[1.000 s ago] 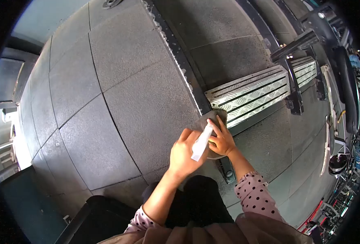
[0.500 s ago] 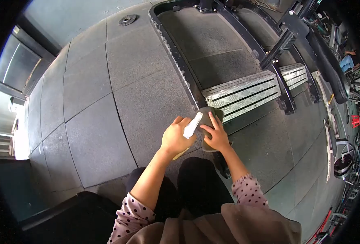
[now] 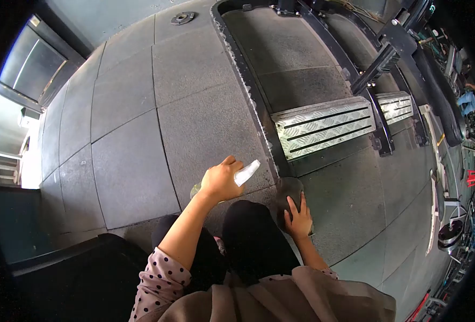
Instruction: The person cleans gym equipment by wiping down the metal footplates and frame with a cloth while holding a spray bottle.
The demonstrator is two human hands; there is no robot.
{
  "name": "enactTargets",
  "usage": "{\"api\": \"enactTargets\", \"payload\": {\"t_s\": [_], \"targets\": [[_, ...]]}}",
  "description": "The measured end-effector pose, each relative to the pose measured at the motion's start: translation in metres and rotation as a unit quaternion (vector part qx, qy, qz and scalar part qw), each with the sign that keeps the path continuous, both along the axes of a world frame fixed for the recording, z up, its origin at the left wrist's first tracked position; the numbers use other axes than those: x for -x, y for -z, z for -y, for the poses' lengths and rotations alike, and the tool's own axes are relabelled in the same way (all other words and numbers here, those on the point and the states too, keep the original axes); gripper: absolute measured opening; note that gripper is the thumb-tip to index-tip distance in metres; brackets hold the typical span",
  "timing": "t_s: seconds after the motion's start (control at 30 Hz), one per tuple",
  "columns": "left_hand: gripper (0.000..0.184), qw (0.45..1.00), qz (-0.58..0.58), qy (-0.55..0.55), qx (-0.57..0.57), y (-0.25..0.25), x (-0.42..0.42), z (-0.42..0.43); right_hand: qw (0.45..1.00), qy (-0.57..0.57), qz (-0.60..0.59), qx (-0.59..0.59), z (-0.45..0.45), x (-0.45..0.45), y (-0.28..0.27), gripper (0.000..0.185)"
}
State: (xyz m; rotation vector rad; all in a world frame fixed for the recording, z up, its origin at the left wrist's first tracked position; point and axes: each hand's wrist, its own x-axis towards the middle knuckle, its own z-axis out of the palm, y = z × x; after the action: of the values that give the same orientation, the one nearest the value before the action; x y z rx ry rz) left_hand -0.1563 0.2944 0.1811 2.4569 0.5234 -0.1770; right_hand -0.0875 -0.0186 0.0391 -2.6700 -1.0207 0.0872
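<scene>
My left hand [image 3: 222,181] is wrapped round a spray bottle with a white nozzle [image 3: 247,173]; a bit of its yellowish body shows below the fist. To the right, my right hand [image 3: 299,219] lies with fingers spread on a dark grey cloth or pad [image 3: 289,190]. That pad rests over the near end of the black metal frame rail [image 3: 252,102]. Whether the fingers pinch the pad is not visible; they look flat on it. The bottle is apart from the pad.
Silver tread plates [image 3: 326,126] join the frame right of the rail. A round dark disc [image 3: 183,19] lies on the tiled floor near the wall. A black padded item [image 3: 81,273] stands at lower left. Gym equipment and a weight plate [image 3: 450,234] are at far right.
My left hand with the bottle has moved left, away from the pad. My right hand and the pad have slid nearer my body along the rail's end. The view has shifted too.
</scene>
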Motion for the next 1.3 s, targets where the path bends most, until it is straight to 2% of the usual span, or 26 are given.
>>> {"api": "enactTargets", "payload": {"t_s": [0.1, 0.2, 0.37, 0.57, 0.7, 0.87, 1.0, 1.1, 1.13, 1.3], "targets": [[0.035, 0.997, 0.032, -0.066, 0.038, -0.003, 0.001, 0.0, 1.0, -0.006, 0.011, -0.009, 0.002, -0.001, 0.006, 0.057], [0.033, 0.986, 0.112, -0.102, 0.071, 0.005, -0.001, -0.008, 1.0, -0.004, 0.006, -0.003, 0.002, -0.002, 0.004, 0.055], [0.031, 0.978, 0.139, -0.143, 0.063, 0.005, -0.013, -0.02, 1.0, -0.012, 0.001, -0.007, 0.0, -0.002, -0.002, 0.055], [0.03, 0.968, 0.149, -0.194, 0.059, -0.001, -0.012, -0.031, 0.996, -0.003, -0.057, 0.067, -0.005, -0.002, -0.014, 0.059], [0.032, 0.965, 0.173, -0.185, 0.069, 0.002, -0.011, -0.043, 0.996, -0.031, 0.003, 0.082, -0.012, -0.011, 0.007, 0.063], [0.032, 0.967, 0.17, -0.171, 0.083, -0.015, -0.014, -0.044, 0.985, -0.047, 0.068, 0.149, -0.09, -0.037, -0.007, 0.061], [0.034, 0.972, 0.17, -0.144, 0.073, 0.005, -0.017, -0.051, 0.986, -0.051, 0.129, 0.09, -0.194, -0.094, 0.005, 0.059], [0.036, 0.973, 0.161, -0.147, 0.079, -0.002, -0.021, -0.055, 0.97, -0.036, 0.23, 0.069, -0.266, -0.136, 0.015, 0.064], [0.036, 0.972, 0.163, -0.151, 0.081, -0.004, -0.022, -0.057, 0.975, -0.036, 0.215, 0.041, -0.288, -0.149, 0.018, 0.057], [0.035, 0.966, 0.163, -0.177, 0.096, -0.001, -0.025, -0.07, 0.983, -0.05, 0.168, 0.051, -0.392, -0.216, 0.025, 0.063]]}}
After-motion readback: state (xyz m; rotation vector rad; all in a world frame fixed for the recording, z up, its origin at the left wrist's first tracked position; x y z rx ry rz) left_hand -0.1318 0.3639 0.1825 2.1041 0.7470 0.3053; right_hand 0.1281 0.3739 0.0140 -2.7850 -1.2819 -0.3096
